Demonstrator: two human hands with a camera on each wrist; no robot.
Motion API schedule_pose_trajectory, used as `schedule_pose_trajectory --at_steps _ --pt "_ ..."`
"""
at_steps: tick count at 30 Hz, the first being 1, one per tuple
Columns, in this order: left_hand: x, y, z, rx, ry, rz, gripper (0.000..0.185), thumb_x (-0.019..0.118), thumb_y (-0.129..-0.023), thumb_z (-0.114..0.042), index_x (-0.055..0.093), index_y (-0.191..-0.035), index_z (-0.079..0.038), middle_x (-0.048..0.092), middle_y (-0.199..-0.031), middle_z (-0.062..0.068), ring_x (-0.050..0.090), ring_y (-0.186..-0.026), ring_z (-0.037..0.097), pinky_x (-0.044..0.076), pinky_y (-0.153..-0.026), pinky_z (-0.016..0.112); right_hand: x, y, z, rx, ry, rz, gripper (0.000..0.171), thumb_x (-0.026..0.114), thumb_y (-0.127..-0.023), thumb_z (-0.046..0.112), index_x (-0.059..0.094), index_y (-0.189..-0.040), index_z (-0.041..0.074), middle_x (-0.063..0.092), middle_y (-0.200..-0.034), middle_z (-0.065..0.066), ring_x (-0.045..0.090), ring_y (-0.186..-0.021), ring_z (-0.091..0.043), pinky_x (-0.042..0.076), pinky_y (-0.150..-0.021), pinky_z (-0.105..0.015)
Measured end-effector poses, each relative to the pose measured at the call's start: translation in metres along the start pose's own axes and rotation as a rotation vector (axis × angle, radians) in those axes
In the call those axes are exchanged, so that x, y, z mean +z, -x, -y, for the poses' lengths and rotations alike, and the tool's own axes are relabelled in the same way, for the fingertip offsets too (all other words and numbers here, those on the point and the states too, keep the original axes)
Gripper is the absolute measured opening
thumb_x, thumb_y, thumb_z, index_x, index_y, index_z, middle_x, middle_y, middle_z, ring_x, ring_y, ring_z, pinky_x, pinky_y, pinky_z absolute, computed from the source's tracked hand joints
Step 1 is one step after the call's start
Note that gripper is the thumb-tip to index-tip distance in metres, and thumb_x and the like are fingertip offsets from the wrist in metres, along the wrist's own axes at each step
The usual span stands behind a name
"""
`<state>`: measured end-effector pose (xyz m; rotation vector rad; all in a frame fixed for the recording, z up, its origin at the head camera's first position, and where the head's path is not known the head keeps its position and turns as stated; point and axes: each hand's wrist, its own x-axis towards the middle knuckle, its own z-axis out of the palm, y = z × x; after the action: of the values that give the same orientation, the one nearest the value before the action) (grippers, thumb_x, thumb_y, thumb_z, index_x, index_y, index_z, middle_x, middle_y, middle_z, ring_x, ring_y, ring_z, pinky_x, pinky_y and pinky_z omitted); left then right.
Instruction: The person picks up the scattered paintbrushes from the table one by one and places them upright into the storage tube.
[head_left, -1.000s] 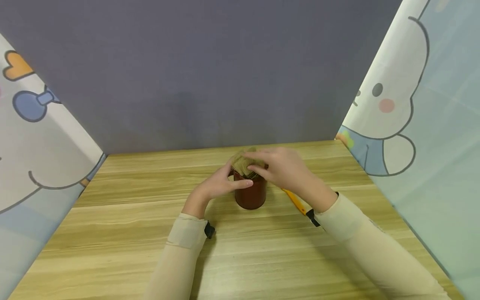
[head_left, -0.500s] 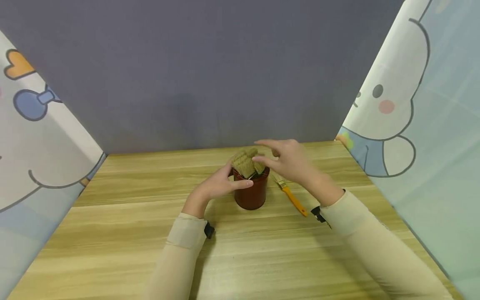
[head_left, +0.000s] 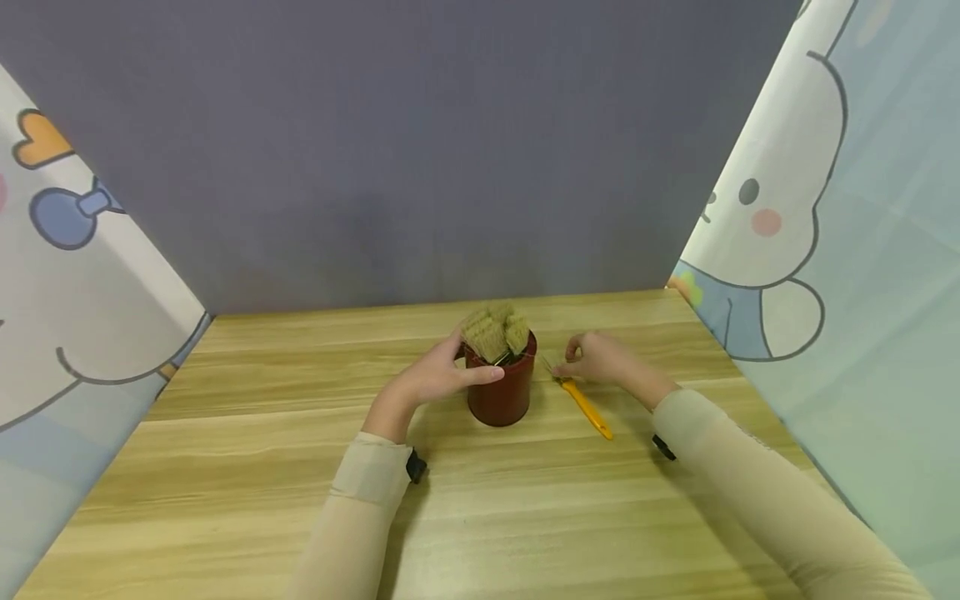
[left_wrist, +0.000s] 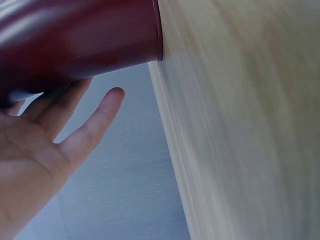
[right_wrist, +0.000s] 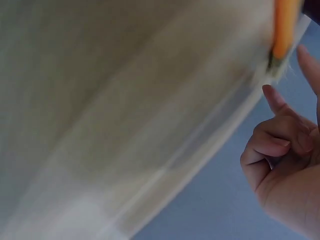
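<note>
A dark red cylindrical cup (head_left: 501, 396) stands upright on the table, with several brush heads (head_left: 491, 332) of tan bristles sticking out of its top. My left hand (head_left: 435, 372) holds the cup from its left side, the thumb across the front near the rim and the other fingers partly hidden behind. To the right of the cup, a paintbrush (head_left: 587, 408) with an orange handle lies on the table, bristles pointing away. My right hand (head_left: 603, 360) is at its bristle end. In the right wrist view, the thumb and index finger (right_wrist: 274, 100) are spread apart close to the bristles, the other fingers curled.
The wood-grain table (head_left: 300, 467) ends at a dark grey panel (head_left: 450, 150) behind the cup. Cartoon-printed side panels (head_left: 780, 200) stand at left and right.
My right hand has left the bristles above the cup, moving down and right to the paintbrush on the table. The left hand stays on the cup.
</note>
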<state>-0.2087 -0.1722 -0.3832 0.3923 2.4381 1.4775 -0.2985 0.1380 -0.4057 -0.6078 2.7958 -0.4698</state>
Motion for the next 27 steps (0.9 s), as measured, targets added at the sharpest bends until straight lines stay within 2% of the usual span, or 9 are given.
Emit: schedule_pose_trajectory --at_steps 3,5,8,11,14,18,23,25,27 --pt "-0.001 0.000 0.000 0.002 -0.005 -0.012 0.110 0.081 -0.089 -0.061 0.012 -0.172 -0.035 0.031 -0.174 0.004 0.030 -0.162 0.030 0.028 -0.131 0.061 0.006 -0.001 0.005 0.011 -0.024 0.000 0.045 0.079 -0.091 0.057 0.066 -0.076 0.017 0.049 -0.058 0.004 0.039 -0.055 -0.012 0.036 -0.053 -0.029" --pt "-0.001 0.001 0.000 0.012 0.000 -0.012 0.109 0.081 -0.090 -0.059 0.013 -0.172 -0.034 0.034 -0.173 0.004 0.032 -0.161 0.030 0.029 -0.130 0.060 0.007 -0.002 0.011 0.022 -0.013 0.010 0.051 0.079 -0.092 0.057 0.055 -0.065 0.020 0.040 -0.055 0.008 0.033 -0.052 -0.010 0.030 -0.052 -0.027" --pt "-0.002 0.001 0.000 0.023 0.006 -0.002 0.108 0.081 -0.091 -0.057 0.013 -0.172 -0.033 0.034 -0.172 0.004 0.033 -0.161 0.030 0.029 -0.130 0.060 0.008 -0.003 0.019 0.055 0.015 0.050 0.058 0.077 -0.095 0.053 0.045 -0.057 0.022 0.033 -0.053 0.009 0.027 -0.050 -0.009 0.027 -0.051 -0.026" --pt "-0.001 0.001 0.001 0.021 0.007 0.005 0.109 0.080 -0.091 -0.058 0.011 -0.172 -0.033 0.032 -0.174 0.003 0.031 -0.162 0.029 0.028 -0.131 0.060 0.010 -0.003 0.022 0.097 0.017 0.077 0.058 0.076 -0.097 0.049 0.046 -0.054 0.023 0.034 -0.051 0.009 0.027 -0.048 -0.009 0.027 -0.049 -0.026" --pt "-0.001 0.002 0.001 0.016 0.005 0.002 0.109 0.081 -0.091 -0.059 0.011 -0.172 -0.034 0.032 -0.174 0.003 0.032 -0.162 0.029 0.029 -0.131 0.060 0.009 -0.002 0.023 0.107 -0.008 0.097 0.058 0.076 -0.097 0.047 0.047 -0.053 0.023 0.035 -0.050 0.009 0.027 -0.047 -0.008 0.028 -0.049 -0.025" --pt "-0.001 0.002 0.002 0.017 0.006 0.005 0.109 0.081 -0.090 -0.059 0.012 -0.172 -0.034 0.032 -0.174 0.003 0.031 -0.162 0.030 0.029 -0.130 0.060 -0.002 0.001 0.023 0.066 -0.087 0.100 0.055 0.075 -0.098 0.040 0.047 -0.055 0.022 0.035 -0.050 0.009 0.026 -0.048 -0.007 0.027 -0.049 -0.024" --pt "-0.001 0.002 0.003 -0.011 -0.005 0.003 0.113 0.080 -0.088 -0.064 0.011 -0.172 -0.031 0.028 -0.175 0.004 0.028 -0.164 0.029 0.027 -0.131 0.060 -0.027 0.005 0.025 0.006 -0.168 -0.017 0.034 0.079 -0.095 0.034 0.066 -0.070 0.015 0.052 -0.058 0.006 0.038 -0.054 -0.009 0.036 -0.054 -0.026" --pt "0.000 0.001 0.003 -0.023 -0.007 -0.003 0.114 0.080 -0.088 -0.064 0.011 -0.172 -0.030 0.029 -0.175 0.005 0.028 -0.164 0.029 0.027 -0.131 0.060 -0.038 0.008 0.027 -0.016 -0.205 -0.065 0.027 0.081 -0.093 0.033 0.072 -0.081 0.011 0.053 -0.059 0.006 0.039 -0.055 -0.010 0.037 -0.056 -0.028" --pt "0.001 0.001 0.003 -0.031 -0.006 -0.007 0.114 0.080 -0.088 -0.064 0.012 -0.172 -0.029 0.029 -0.175 0.006 0.029 -0.163 0.029 0.028 -0.131 0.059 -0.047 0.011 0.029 -0.035 -0.225 -0.112 0.026 0.083 -0.092 0.034 0.076 -0.088 0.009 0.046 -0.058 0.007 0.036 -0.055 -0.011 0.035 -0.055 -0.029"
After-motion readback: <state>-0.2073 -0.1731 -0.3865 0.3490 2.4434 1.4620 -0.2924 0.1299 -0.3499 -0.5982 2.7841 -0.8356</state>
